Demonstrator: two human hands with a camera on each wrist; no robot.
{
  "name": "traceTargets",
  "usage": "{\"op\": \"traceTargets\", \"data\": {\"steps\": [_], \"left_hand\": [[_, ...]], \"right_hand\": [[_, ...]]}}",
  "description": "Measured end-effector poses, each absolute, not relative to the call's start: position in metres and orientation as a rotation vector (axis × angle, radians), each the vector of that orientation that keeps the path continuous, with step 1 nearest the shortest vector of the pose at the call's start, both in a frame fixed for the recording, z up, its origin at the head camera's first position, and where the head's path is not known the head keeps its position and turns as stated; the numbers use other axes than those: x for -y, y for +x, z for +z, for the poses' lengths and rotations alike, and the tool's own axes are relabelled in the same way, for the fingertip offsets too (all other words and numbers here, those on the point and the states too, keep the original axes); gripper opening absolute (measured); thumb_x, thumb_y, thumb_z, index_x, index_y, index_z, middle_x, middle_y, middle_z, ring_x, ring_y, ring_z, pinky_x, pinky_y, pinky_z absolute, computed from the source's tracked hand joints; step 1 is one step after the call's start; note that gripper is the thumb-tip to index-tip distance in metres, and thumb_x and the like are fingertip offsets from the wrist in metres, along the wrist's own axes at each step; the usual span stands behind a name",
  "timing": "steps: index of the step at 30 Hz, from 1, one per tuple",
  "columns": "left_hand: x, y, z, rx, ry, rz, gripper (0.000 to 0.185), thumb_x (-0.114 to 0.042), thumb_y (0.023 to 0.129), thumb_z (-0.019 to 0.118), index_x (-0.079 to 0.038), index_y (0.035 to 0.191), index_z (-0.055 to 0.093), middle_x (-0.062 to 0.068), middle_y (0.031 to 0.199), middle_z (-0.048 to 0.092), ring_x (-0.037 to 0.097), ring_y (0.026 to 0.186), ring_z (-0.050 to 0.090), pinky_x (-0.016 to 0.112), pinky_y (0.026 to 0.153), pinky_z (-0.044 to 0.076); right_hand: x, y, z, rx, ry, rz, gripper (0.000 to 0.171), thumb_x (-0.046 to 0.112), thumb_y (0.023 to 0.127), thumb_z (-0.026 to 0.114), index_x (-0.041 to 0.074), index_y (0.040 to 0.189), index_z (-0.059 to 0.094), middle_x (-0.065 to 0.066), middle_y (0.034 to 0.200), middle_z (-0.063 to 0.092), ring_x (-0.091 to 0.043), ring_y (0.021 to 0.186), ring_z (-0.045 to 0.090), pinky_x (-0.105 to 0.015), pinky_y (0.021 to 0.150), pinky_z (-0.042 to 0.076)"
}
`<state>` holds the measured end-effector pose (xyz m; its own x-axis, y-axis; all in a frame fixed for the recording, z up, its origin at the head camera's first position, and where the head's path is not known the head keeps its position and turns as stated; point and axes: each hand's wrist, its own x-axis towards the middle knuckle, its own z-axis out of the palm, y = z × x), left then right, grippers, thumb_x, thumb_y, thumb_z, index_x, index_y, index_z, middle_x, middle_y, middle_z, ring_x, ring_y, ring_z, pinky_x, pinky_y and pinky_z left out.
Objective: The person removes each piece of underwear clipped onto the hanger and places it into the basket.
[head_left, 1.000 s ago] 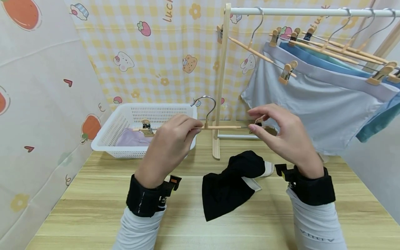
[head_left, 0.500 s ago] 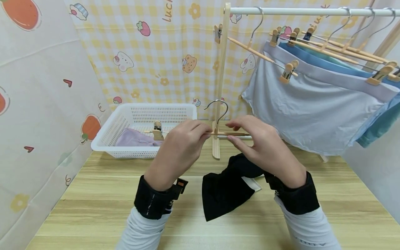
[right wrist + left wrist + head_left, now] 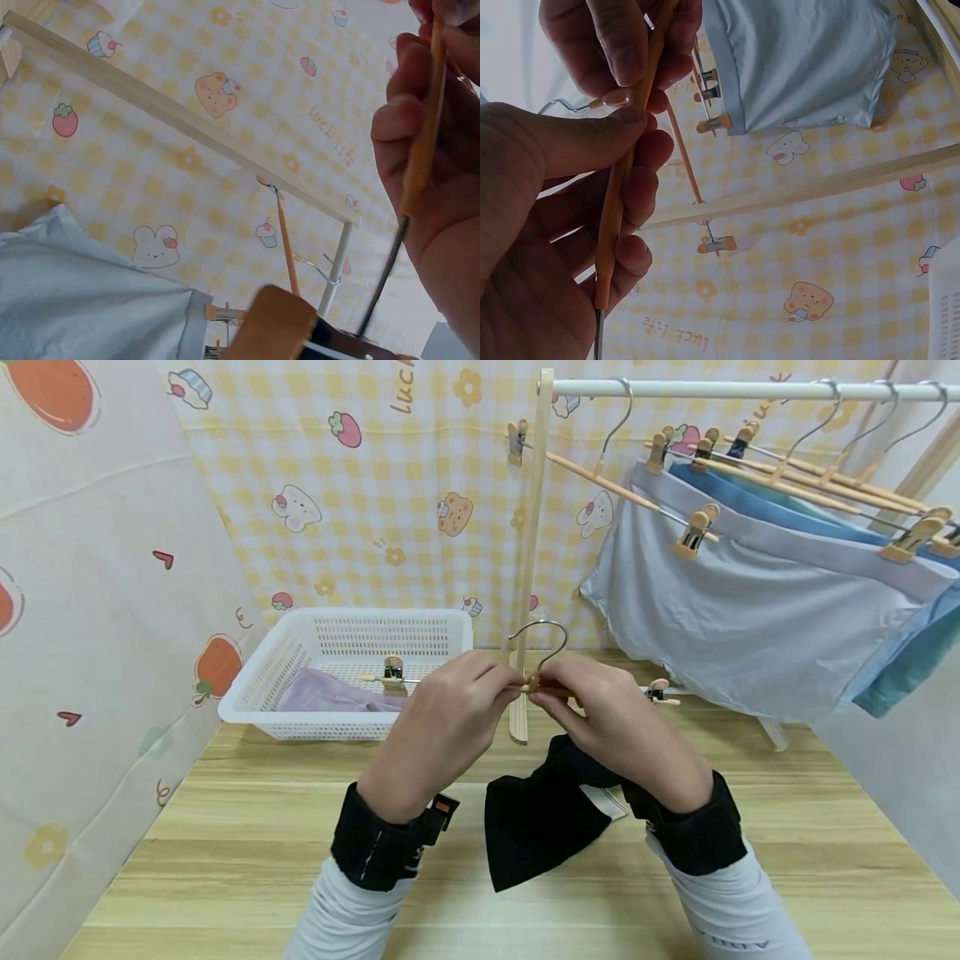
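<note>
Both hands hold a wooden clip hanger (image 3: 609,232) up above the table, level, its metal hook pointing upward. My left hand (image 3: 453,718) grips the wooden bar just left of the hook, thumb on one side and fingers curled on the other. Close beside it, my right hand (image 3: 611,714) pinches the bar at the hook's base. One clip (image 3: 393,678) shows beyond the left hand, in front of the basket; the other clip (image 3: 658,691) sticks out past the right hand. Below lies a crumpled black garment (image 3: 532,831) with white trim, partly hidden by the right wrist.
A white basket (image 3: 300,727) with a lilac cloth (image 3: 318,691) stands at the back left. At the right, a rack (image 3: 534,527) carries several hangers with grey-blue shorts (image 3: 720,602) and other garments; its nearest hanger (image 3: 607,485) has nothing clipped on.
The right hand has moved left from the right clip along the bar to the hook's base and now pinches there. The hanger has shifted right and slightly down with the left hand.
</note>
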<state>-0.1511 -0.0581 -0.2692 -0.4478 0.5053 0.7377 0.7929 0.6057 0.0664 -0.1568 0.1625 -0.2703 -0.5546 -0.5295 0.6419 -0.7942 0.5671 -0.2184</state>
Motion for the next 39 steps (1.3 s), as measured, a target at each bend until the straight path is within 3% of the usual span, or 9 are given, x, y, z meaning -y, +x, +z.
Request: {"op": "traceTargets", "data": {"steps": [9, 14, 21, 27, 33, 39], "left_hand": [[0.056, -0.150, -0.269, 2.125, -1.041, -0.544, 0.012, -0.007, 0.101, 0.075, -0.004, 0.112, 0.079, 0.005, 0.103, 0.077, 0.021, 0.097, 0.072, 0.030, 0.082, 0.062], [0.054, -0.149, -0.268, 2.116, -1.075, -0.592, 0.022, -0.008, 0.099, 0.079, -0.006, 0.120, 0.078, 0.006, 0.115, 0.078, 0.022, 0.110, 0.072, 0.034, 0.095, 0.060], [0.048, -0.144, -0.263, 1.917, -1.235, -0.730, 0.021, -0.005, 0.097, 0.081, -0.001, 0.117, 0.078, 0.013, 0.126, 0.076, 0.027, 0.122, 0.071, 0.030, 0.111, 0.054], [0.039, -0.143, -0.268, 1.974, -1.336, -0.683, 0.023, -0.014, 0.094, 0.086, -0.005, 0.114, 0.078, 0.007, 0.121, 0.076, 0.019, 0.116, 0.073, 0.024, 0.105, 0.056], [0.024, -0.151, -0.287, 2.304, -1.355, -0.667, 0.054, -0.024, 0.090, 0.090, -0.008, 0.137, 0.070, 0.006, 0.138, 0.069, 0.018, 0.129, 0.068, 0.028, 0.106, 0.057], [0.004, -0.167, -0.316, 2.663, -1.353, -0.601, 0.085, -0.025, 0.088, 0.092, -0.015, 0.161, 0.049, 0.012, 0.164, 0.047, 0.026, 0.150, 0.050, 0.038, 0.114, 0.054]], "right_hand": [[-0.166, -0.159, -0.271, 2.235, 1.071, 0.658, 0.013, 0.001, 0.095, 0.081, 0.006, 0.103, 0.072, -0.002, 0.096, 0.074, -0.010, 0.085, 0.070, -0.030, 0.071, 0.060], [-0.171, -0.161, -0.270, 2.217, 1.055, 0.649, 0.015, -0.001, 0.093, 0.081, 0.006, 0.102, 0.072, -0.003, 0.095, 0.074, -0.009, 0.082, 0.068, -0.030, 0.069, 0.058], [-0.181, -0.161, -0.264, 2.214, 0.988, 0.622, 0.014, -0.003, 0.094, 0.080, 0.006, 0.101, 0.072, -0.002, 0.091, 0.071, -0.007, 0.075, 0.059, -0.027, 0.064, 0.049], [-0.191, -0.159, -0.260, 2.227, 0.912, 0.604, 0.012, -0.002, 0.095, 0.078, 0.006, 0.103, 0.074, -0.003, 0.093, 0.072, -0.007, 0.072, 0.053, -0.024, 0.064, 0.044], [-0.198, -0.159, -0.257, 2.238, 0.864, 0.602, 0.011, -0.001, 0.096, 0.078, 0.005, 0.104, 0.074, -0.003, 0.089, 0.070, -0.007, 0.070, 0.049, -0.018, 0.065, 0.038], [-0.199, -0.158, -0.256, 2.246, 0.866, 0.601, 0.010, 0.000, 0.097, 0.078, 0.006, 0.104, 0.075, -0.001, 0.088, 0.068, -0.006, 0.069, 0.046, -0.017, 0.064, 0.034]]}}
